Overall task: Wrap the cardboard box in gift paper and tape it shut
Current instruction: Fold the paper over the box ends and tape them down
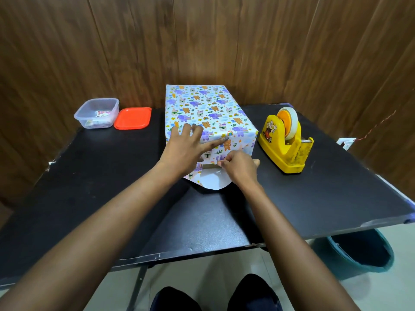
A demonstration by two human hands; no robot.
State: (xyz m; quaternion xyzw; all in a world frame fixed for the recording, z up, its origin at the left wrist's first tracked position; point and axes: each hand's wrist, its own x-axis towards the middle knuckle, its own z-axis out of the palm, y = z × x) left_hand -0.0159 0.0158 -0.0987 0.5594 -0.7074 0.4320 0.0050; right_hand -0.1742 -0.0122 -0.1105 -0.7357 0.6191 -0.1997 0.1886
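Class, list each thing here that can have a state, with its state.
gift paper: top and sides wrapped, near end unsealed, bottom flap unfolded
left hand: fingers straight, pressing gift paper
right hand: pinching gift paper at near end
container: uncovered
lid: off, lying beside container
tape dispenser: upright, roll loaded

Paper (202, 104) hides nearly all of the box (211, 166); only a brown sliver shows at its near end. The left hand (186, 149) covers part of its near top edge; the right hand (241, 169) hides the paper edge its fingers (224, 163) pinch. Left of the box, what the tub (78, 116) holds is too small to tell.
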